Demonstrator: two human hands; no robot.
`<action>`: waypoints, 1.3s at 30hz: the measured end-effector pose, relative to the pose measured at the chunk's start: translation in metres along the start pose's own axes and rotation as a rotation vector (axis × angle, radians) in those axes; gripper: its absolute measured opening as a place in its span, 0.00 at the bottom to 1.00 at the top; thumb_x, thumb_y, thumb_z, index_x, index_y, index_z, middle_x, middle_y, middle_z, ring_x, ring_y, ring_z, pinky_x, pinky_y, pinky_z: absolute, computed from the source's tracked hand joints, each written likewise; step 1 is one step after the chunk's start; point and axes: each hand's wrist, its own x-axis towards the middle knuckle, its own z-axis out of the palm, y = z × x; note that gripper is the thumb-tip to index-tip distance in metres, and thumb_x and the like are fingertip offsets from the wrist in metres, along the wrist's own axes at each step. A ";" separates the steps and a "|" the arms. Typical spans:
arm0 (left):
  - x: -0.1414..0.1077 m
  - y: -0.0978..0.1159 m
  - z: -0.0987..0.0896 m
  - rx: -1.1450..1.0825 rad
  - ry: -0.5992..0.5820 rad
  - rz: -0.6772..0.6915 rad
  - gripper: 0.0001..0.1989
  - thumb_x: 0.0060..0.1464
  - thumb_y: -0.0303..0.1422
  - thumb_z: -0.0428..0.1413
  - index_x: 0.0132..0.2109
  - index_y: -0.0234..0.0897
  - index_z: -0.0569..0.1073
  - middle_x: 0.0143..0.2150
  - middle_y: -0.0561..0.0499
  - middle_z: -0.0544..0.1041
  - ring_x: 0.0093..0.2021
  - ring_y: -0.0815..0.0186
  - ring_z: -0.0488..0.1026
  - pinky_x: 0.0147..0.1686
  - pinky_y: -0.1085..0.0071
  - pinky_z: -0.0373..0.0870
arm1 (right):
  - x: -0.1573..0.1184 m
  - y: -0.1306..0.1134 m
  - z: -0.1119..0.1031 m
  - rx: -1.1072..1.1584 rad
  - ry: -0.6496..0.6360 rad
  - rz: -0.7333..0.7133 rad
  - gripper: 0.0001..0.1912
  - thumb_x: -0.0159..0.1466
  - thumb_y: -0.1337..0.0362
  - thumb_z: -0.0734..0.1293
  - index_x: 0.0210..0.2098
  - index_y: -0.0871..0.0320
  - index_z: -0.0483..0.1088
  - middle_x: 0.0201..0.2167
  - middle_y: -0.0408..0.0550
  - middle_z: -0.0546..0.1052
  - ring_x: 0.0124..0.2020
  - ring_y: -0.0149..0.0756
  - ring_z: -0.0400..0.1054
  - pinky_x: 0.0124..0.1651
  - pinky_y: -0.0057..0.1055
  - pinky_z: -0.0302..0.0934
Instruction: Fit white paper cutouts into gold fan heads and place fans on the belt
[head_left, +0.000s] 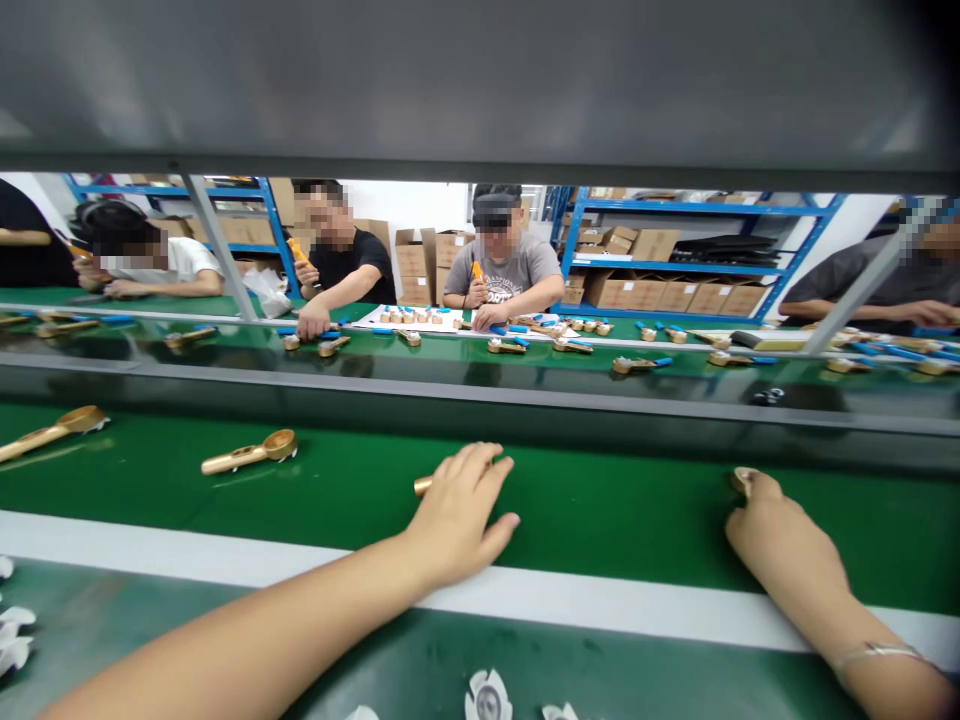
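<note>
My left hand [461, 515] lies over the green belt [600, 510] with its fingers stretched and the thumb apart. Under it is a gold-coloured handled piece [423, 486]; only the handle's end shows and the rest is hidden. On the right, my right hand [787, 550] is closed on a similar gold-coloured round-headed piece [744, 480], whose head sticks out past the fingers. Farther left on the belt rest two more such pieces, a nearer one [251, 453] and one at the edge [56, 432], each with a cup-like round head and long handle.
White petal-shaped parts [487, 695] lie on the green worktop [390, 660] in front of me. Beyond a grey rail [450, 393], a second belt carries several gold pieces with blue handles [641, 364]. Several people work opposite. A grey shelf [450, 80] hangs overhead.
</note>
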 end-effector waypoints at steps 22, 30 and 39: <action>-0.005 0.045 0.021 -1.760 -0.096 -0.735 0.18 0.50 0.43 0.62 0.39 0.32 0.71 0.33 0.48 0.75 0.32 0.67 0.74 0.36 0.70 0.71 | -0.137 -0.158 -0.063 0.839 -0.381 -0.867 0.12 0.66 0.68 0.63 0.48 0.51 0.64 0.49 0.48 0.70 0.57 0.43 0.61 0.58 0.38 0.56; 0.005 0.034 0.018 -1.826 -0.001 -0.841 0.10 0.57 0.40 0.52 0.37 0.37 0.66 0.27 0.54 0.70 0.25 0.70 0.70 0.33 0.70 0.72 | -0.122 -0.156 -0.084 0.745 -0.978 -0.868 0.16 0.62 0.79 0.61 0.39 0.54 0.74 0.35 0.42 0.73 0.38 0.32 0.68 0.44 0.28 0.62; 0.002 0.036 0.016 -1.783 -0.034 -0.817 0.10 0.58 0.40 0.51 0.39 0.37 0.65 0.26 0.55 0.68 0.25 0.71 0.68 0.32 0.71 0.69 | -0.124 -0.156 -0.084 0.678 -1.044 -0.978 0.15 0.59 0.79 0.67 0.37 0.55 0.78 0.33 0.41 0.73 0.41 0.31 0.67 0.47 0.25 0.58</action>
